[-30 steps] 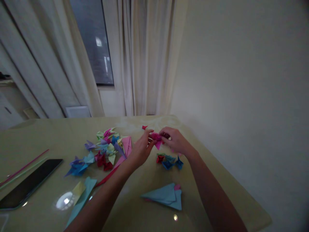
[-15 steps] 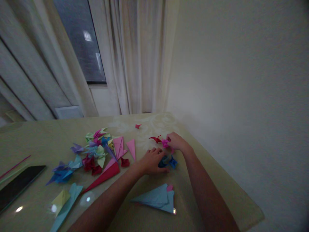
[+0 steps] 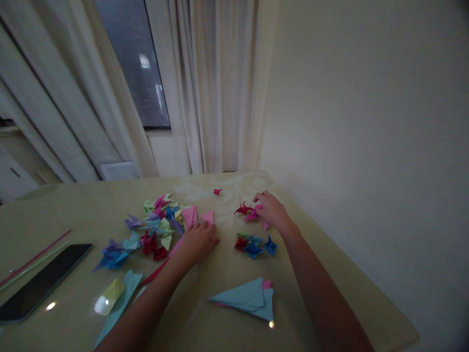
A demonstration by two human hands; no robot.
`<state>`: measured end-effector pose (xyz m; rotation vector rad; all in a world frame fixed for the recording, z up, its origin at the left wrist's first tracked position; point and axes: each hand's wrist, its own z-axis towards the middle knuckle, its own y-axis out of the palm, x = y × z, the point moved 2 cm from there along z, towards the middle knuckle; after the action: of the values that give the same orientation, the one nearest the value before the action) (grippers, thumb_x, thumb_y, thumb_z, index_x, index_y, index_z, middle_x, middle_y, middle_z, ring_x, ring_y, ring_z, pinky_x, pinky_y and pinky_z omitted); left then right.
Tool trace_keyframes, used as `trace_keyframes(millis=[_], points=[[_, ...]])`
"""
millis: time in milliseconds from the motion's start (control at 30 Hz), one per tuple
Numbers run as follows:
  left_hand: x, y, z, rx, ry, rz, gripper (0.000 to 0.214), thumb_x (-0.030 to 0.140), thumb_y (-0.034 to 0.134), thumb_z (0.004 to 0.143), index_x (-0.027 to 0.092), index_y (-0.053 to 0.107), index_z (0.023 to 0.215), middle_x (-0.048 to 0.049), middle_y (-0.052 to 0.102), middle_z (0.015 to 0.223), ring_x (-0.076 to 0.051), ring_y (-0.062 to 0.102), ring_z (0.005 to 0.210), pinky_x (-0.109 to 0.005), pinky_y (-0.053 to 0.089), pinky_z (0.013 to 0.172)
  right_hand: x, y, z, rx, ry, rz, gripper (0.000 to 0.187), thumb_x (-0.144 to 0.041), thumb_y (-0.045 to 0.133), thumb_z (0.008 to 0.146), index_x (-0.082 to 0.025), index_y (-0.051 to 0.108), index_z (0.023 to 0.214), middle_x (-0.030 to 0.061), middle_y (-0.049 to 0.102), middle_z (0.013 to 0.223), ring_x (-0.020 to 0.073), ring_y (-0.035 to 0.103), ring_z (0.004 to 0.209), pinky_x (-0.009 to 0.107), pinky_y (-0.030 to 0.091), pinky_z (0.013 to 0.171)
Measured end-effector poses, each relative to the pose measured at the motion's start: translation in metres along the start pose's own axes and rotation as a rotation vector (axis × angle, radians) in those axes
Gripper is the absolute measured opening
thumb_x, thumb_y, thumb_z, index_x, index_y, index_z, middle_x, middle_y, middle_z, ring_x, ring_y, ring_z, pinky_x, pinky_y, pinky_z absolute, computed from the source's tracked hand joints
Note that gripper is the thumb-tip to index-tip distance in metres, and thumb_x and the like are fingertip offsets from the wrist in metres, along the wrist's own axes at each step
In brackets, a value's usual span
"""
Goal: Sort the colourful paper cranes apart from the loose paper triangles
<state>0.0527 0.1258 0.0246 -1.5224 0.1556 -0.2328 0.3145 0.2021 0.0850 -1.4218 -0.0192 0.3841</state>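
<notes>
My left hand is over the near edge of the pink folded papers, palm down with its fingers spread; whatever lies under the palm is hidden. My right hand hovers beside a magenta origami crane, thumb and fingers apart. Touching that crane on its left is a red origami crane. Between the two hands sits a small group of folded pieces: a red one, a blue one and another blue star-like one.
A mixed heap of colourful origami spreads at left. Light-blue folded sheets lie in front, and a lone red piece at the back. A black phone and thin paper strips are far left. The wall borders the table's right side.
My left hand has moved left from the small blue group to the pink papers, uncovering a red and a green piece there. My right hand has let go of the magenta crane and lifted slightly.
</notes>
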Motion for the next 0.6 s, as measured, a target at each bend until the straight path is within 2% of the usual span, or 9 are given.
trace_keyframes(millis=[100, 200, 267, 367, 433, 500, 600], points=[[-0.022, -0.009, 0.004, 0.044, 0.014, -0.089, 0.034, 0.038, 0.052, 0.105, 0.020, 0.068, 0.129, -0.0159, 0.070, 0.135, -0.031, 0.066, 0.127, -0.044, 0.049, 0.108, -0.018, -0.015, -0.008, 0.024, -0.062, 0.026, 0.027, -0.015, 0.066, 0.095, -0.019, 0.069, 0.121, 0.0095, 0.064, 0.124, 0.0212, 0.063, 0.107, 0.028, 0.044, 0.084], [-0.056, -0.024, 0.003, 0.089, -0.123, -0.061, 0.032, 0.029, 0.047, 0.105, 0.017, 0.070, 0.125, -0.0173, 0.072, 0.125, -0.029, 0.069, 0.119, -0.041, 0.051, 0.103, -0.031, -0.026, -0.016, 0.027, -0.093, 0.045, 0.020, -0.019, 0.063, 0.099, -0.019, 0.070, 0.118, 0.0091, 0.065, 0.121, 0.0191, 0.065, 0.098, 0.027, 0.044, 0.078], [-0.080, -0.027, -0.001, 0.056, -0.182, -0.030, 0.030, 0.015, 0.050, 0.099, 0.016, 0.073, 0.117, -0.0173, 0.073, 0.117, -0.029, 0.071, 0.112, -0.040, 0.053, 0.099, -0.037, -0.030, -0.019, 0.036, -0.112, 0.057, 0.018, -0.021, 0.062, 0.101, -0.019, 0.071, 0.116, 0.0085, 0.066, 0.118, 0.0183, 0.066, 0.094, 0.026, 0.044, 0.075], [-0.103, -0.024, -0.007, -0.008, -0.137, -0.053, 0.039, -0.002, 0.051, 0.086, 0.020, 0.078, 0.105, -0.0116, 0.075, 0.116, -0.022, 0.072, 0.111, -0.031, 0.051, 0.099, -0.043, -0.032, -0.022, 0.056, -0.166, 0.052, 0.016, -0.022, 0.061, 0.102, -0.019, 0.070, 0.115, 0.0078, 0.067, 0.116, 0.0191, 0.066, 0.096, 0.026, 0.043, 0.076], [-0.111, -0.022, -0.007, -0.026, -0.115, -0.071, 0.038, -0.002, 0.051, 0.085, 0.021, 0.079, 0.097, -0.0085, 0.077, 0.110, -0.020, 0.073, 0.107, -0.028, 0.052, 0.098, -0.046, -0.031, -0.023, 0.060, -0.203, 0.042, 0.017, -0.019, 0.060, 0.102, -0.019, 0.070, 0.115, 0.0077, 0.068, 0.114, 0.0199, 0.066, 0.098, 0.027, 0.044, 0.077], [-0.115, -0.028, -0.006, -0.018, -0.125, -0.072, 0.031, 0.003, 0.053, 0.088, 0.019, 0.078, 0.093, -0.0096, 0.078, 0.102, -0.022, 0.073, 0.101, -0.032, 0.053, 0.094, -0.049, -0.032, -0.025, 0.061, -0.231, 0.043, 0.017, -0.019, 0.059, 0.103, -0.019, 0.071, 0.115, 0.0081, 0.069, 0.114, 0.0201, 0.067, 0.098, 0.027, 0.044, 0.078], [-0.109, -0.052, -0.007, 0.052, -0.119, -0.069, 0.028, 0.012, 0.050, 0.096, 0.017, 0.078, 0.099, -0.0129, 0.077, 0.108, -0.026, 0.072, 0.103, -0.038, 0.053, 0.096, -0.059, -0.039, -0.030, 0.100, -0.251, 0.100, 0.015, -0.021, 0.061, 0.103, -0.019, 0.071, 0.113, 0.0088, 0.070, 0.114, 0.0196, 0.067, 0.094, 0.028, 0.046, 0.078]])
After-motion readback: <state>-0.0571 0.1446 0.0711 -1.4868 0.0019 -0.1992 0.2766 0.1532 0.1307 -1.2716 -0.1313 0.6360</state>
